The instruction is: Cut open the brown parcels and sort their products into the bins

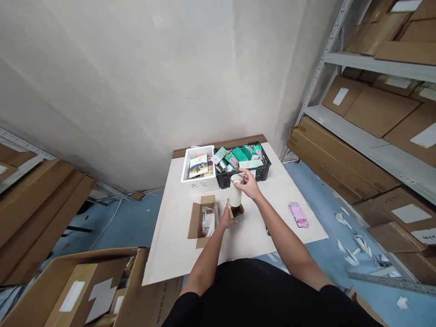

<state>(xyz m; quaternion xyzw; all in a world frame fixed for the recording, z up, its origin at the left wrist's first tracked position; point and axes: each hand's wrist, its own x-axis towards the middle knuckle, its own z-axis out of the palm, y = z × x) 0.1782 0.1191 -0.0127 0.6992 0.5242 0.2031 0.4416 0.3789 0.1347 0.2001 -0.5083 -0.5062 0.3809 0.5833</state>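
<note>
White cylindrical bottle (235,195) with a clear cap stands upright in a small open green-sided carton (238,213), just in front of the black plastic basket (263,172). The right hand (250,184) pinches the cap with closed fingers; the left hand (226,219) clasps the carton's side.

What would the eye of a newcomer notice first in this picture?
The white bottle at the middle of the table, standing in a small open box: the right hand grips its top, the left hand holds the box. Behind it, a black basket of green cartons sits at the far edge.
</note>
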